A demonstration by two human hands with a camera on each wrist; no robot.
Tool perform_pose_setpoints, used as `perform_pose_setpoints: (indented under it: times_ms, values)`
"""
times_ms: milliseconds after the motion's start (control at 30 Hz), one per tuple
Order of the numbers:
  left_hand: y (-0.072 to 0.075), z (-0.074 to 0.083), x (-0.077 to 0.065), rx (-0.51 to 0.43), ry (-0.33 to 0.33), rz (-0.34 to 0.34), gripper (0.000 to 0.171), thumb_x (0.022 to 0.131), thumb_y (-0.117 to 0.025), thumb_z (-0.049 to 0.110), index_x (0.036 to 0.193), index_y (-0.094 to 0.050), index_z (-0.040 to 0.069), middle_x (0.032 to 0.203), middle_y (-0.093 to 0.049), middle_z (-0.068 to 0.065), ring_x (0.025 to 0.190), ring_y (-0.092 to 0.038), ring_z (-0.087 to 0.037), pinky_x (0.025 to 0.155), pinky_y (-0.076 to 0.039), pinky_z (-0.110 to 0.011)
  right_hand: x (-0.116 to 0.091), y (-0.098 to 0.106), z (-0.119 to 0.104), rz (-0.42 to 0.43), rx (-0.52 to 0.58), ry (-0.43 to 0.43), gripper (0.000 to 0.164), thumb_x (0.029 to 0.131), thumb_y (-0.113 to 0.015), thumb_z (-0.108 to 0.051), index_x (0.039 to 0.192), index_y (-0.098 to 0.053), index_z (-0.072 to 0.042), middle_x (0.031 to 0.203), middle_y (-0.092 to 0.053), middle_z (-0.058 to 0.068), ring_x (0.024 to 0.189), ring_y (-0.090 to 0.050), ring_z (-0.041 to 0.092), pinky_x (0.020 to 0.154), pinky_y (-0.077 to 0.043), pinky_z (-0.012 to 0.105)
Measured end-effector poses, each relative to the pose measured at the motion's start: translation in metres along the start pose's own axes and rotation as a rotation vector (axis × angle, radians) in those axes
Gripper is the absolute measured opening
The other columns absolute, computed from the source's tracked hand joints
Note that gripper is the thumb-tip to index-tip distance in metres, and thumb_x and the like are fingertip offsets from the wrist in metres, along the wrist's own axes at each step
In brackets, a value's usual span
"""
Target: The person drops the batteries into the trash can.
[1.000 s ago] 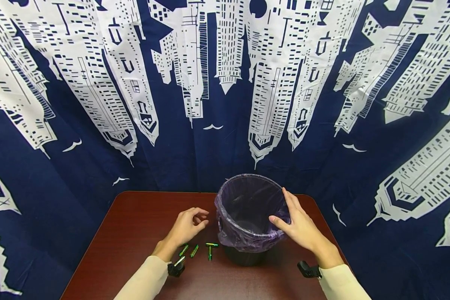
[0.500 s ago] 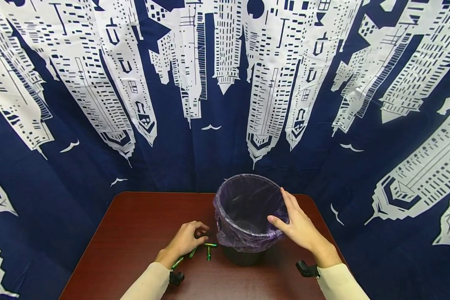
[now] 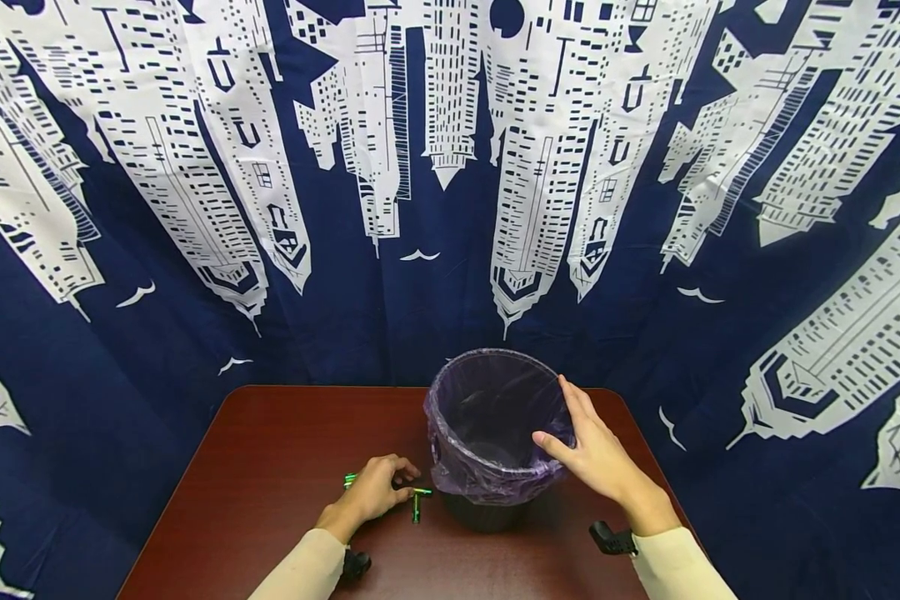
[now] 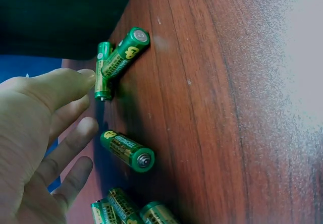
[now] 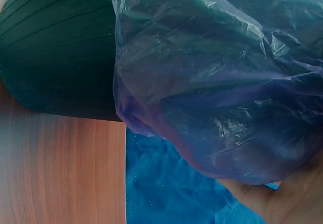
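My left hand [image 3: 375, 490] is low over the table, fingers loosely bent, beside several green-and-gold batteries. In the left wrist view, two batteries lie crossed, one upper battery [image 4: 126, 52] over another [image 4: 102, 75], close to the thumb tip; contact cannot be told. A single battery [image 4: 127, 151] lies near the other fingertips, with more batteries [image 4: 121, 206] at the bottom edge. My right hand [image 3: 596, 450] rests against the right rim of a dark round trash bin [image 3: 487, 515], fingers fairly straight and thumb over the rim. A translucent purple liner [image 3: 487, 485] covers the bin's rim and upper side.
The reddish-brown wooden table [image 3: 292, 425] carries the bin and batteries. A navy curtain [image 3: 390, 325] with white skyline prints hangs directly behind its far edge. In the right wrist view, the liner [image 5: 217, 82] hides much of the bin and right fingers.
My left hand has lowered and come nearer the batteries, covering some of them, while others show on its far left side. The right hand stays at the bin's rim.
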State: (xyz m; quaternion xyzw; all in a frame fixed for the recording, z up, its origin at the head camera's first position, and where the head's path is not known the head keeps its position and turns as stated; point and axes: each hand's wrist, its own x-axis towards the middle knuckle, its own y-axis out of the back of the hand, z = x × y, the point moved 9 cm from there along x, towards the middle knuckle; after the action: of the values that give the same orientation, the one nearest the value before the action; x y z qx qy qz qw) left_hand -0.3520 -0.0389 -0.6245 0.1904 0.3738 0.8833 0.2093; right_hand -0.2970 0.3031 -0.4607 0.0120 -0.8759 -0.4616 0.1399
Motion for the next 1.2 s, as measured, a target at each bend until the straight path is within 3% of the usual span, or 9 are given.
perform_pose_setpoints:
  times_ms: [400,633,867,1200]
  values:
    - [-0.006,-0.003,0.0,0.019,-0.031,0.007,0.025,0.092,-0.093,-0.004,0.113,-0.087,0.009,0.107,-0.083,-0.005,0.092,-0.075,-0.019,0.08,-0.062,-0.025,0.0,0.001,-0.001,-0.009,0.006,-0.011,0.112,0.107,-0.073,-0.061,0.188,-0.013,-0.012,0.192,-0.023,0.026,0.169,-0.04,0.063,0.125,-0.038,0.09]
    - [-0.009,-0.006,0.001,0.056,-0.146,0.074,0.022,0.091,-0.09,-0.004,0.108,-0.086,0.008,0.101,-0.081,-0.003,0.086,-0.071,-0.012,0.074,-0.058,-0.023,0.0,0.0,-0.001,-0.006,0.007,-0.011,0.111,0.108,-0.073,-0.061,0.188,-0.013,-0.013,0.192,-0.023,0.025,0.168,-0.041,0.063,0.125,-0.039,0.09]
    - [-0.01,-0.007,0.002,0.058,-0.034,0.032,0.017,0.094,-0.09,-0.005,0.105,-0.087,0.008,0.099,-0.081,-0.003,0.085,-0.072,-0.01,0.075,-0.06,-0.024,-0.001,0.0,-0.001,-0.003,0.006,-0.005,0.111,0.107,-0.073,-0.061,0.188,-0.015,-0.01,0.191,-0.024,0.026,0.168,-0.042,0.063,0.126,-0.04,0.089]
    - [0.001,-0.003,0.0,0.02,-0.023,0.077,0.016,0.095,-0.091,-0.004,0.104,-0.087,0.009,0.098,-0.08,-0.005,0.083,-0.071,-0.013,0.072,-0.056,-0.021,-0.001,0.001,-0.001,0.003,0.001,-0.005,0.111,0.107,-0.073,-0.061,0.188,-0.015,-0.011,0.191,-0.024,0.026,0.167,-0.042,0.063,0.124,-0.04,0.09]
